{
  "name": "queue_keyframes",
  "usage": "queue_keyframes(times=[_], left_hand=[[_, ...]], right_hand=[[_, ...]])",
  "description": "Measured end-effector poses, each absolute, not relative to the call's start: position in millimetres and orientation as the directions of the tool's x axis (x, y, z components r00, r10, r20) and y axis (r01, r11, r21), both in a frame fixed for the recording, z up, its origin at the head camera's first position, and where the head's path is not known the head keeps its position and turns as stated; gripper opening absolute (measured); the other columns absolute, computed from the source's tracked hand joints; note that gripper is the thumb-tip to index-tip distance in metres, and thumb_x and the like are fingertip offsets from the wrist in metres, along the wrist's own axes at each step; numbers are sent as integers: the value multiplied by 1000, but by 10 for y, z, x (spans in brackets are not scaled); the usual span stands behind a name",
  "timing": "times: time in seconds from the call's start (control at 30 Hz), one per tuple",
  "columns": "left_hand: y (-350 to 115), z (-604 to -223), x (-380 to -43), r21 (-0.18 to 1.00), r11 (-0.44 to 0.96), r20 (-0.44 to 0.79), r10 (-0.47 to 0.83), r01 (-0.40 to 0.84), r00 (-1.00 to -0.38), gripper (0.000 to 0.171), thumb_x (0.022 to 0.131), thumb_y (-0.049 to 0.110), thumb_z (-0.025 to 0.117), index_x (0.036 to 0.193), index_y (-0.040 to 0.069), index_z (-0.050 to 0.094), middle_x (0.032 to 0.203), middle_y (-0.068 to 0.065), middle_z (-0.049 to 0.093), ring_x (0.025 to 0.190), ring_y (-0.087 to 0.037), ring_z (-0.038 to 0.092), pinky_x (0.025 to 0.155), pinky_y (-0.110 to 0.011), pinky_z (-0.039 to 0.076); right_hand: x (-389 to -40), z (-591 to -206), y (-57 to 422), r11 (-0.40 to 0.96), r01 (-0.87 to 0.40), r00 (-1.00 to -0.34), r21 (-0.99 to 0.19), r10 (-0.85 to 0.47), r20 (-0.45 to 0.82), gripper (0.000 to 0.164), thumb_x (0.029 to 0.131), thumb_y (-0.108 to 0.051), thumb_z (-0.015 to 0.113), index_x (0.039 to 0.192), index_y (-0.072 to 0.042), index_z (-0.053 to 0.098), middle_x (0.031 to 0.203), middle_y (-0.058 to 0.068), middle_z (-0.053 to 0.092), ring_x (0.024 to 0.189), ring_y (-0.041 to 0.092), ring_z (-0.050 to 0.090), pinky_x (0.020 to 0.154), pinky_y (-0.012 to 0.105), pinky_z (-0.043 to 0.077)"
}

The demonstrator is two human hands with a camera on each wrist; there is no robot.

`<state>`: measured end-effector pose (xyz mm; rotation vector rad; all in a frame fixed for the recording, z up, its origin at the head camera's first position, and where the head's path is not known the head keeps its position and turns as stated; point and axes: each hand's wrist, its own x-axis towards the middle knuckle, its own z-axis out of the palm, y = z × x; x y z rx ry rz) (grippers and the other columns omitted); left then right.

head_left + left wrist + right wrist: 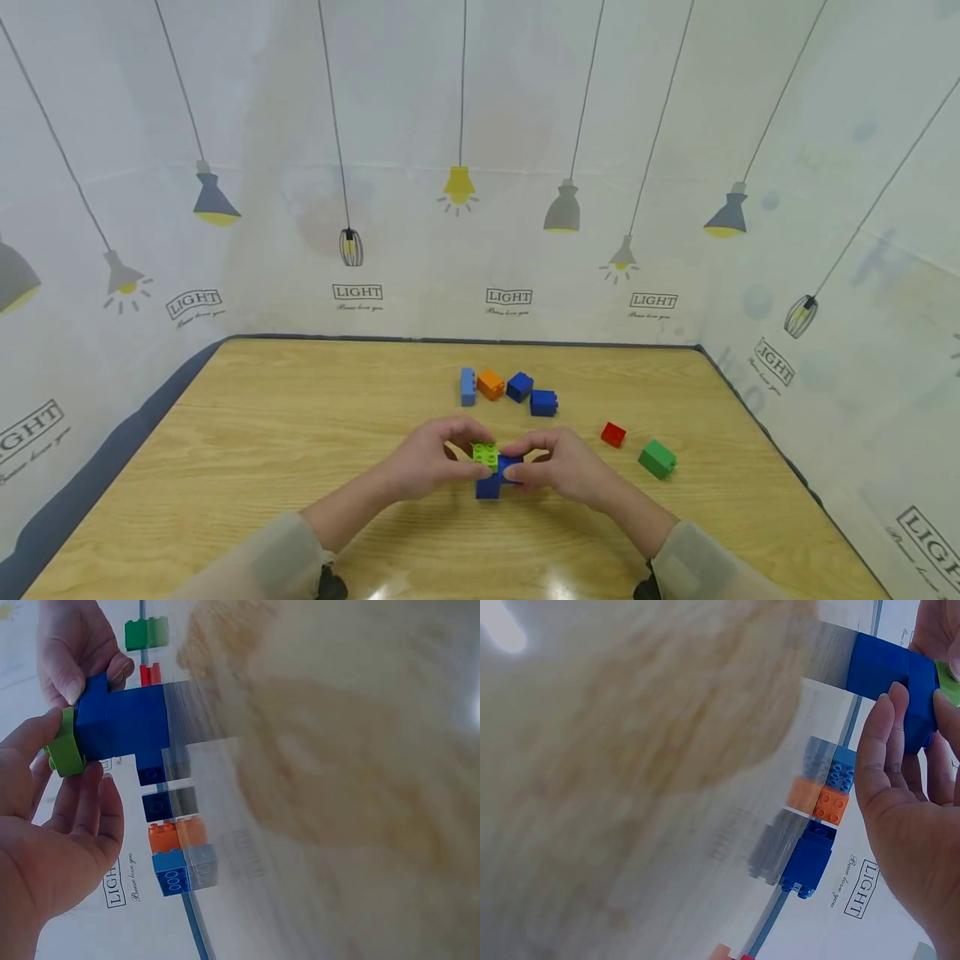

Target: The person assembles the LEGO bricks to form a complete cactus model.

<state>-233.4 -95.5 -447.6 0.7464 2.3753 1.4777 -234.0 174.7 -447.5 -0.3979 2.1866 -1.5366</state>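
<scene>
A stack of blue bricks (487, 487) stands on the table in front of me. Across its top lies another blue brick (921, 701), jutting out to the right. On the left end of that one sits a lime green brick (485, 452) with its studs up. My left hand (429, 458) pinches the lime green brick between thumb and fingers. My right hand (567, 468) grips the jutting end of the upper blue brick, thumb on the near side and fingers behind.
Behind the hands lie a light blue brick (468, 387), an orange brick (491, 384) and two dark blue bricks (543, 403). To the right are a small red brick (613, 434) and a green brick (657, 459). A lamp-printed cloth (420, 308) borders the wooden table (300, 408).
</scene>
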Motion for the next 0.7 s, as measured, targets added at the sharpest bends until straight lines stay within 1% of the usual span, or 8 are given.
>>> queue_keyframes(times=[0.23, 0.4, 0.53, 0.7], left_hand=[[-946, -4510, -2319, 892, 356, 48, 536, 277, -843, 40, 96, 26, 87, 132, 13, 75, 128, 3, 75, 111, -18, 65, 90, -35, 59], [-947, -4510, -2311, 896, 354, 42, 534, 268, -844, 38, 99, 29, 84, 133, 14, 76, 130, 3, 74, 112, -18, 66, 88, -34, 60], [-945, -4499, -2323, 890, 357, 56, 534, 285, -844, 36, 102, 31, 81, 133, 14, 77, 130, 2, 74, 111, -18, 67, 87, -33, 60], [-938, -4484, -2336, 884, 368, 53, 532, 287, -845, 34, 102, 32, 81, 131, 15, 78, 128, 3, 75, 111, -17, 67, 85, -33, 60]], right_hand=[[-2309, -4493, 1756, 340, 19, -862, -940, -471, -188, 32, 98, -21, 85, 127, -7, 80, 130, 11, 75, 94, 23, 81, 85, 40, 69], [-2306, -4492, 1754, 341, 24, -863, -940, -468, -192, 32, 98, -21, 85, 127, -7, 80, 130, 10, 75, 95, 22, 80, 86, 41, 69], [-2322, -4474, 1750, 338, 23, -862, -941, -470, -190, 33, 99, -21, 85, 128, -7, 79, 131, 10, 75, 96, 22, 80, 86, 41, 69], [-2331, -4456, 1750, 340, 25, -860, -940, -473, -194, 33, 99, -21, 85, 128, -7, 79, 131, 10, 75, 97, 22, 81, 87, 41, 69]])
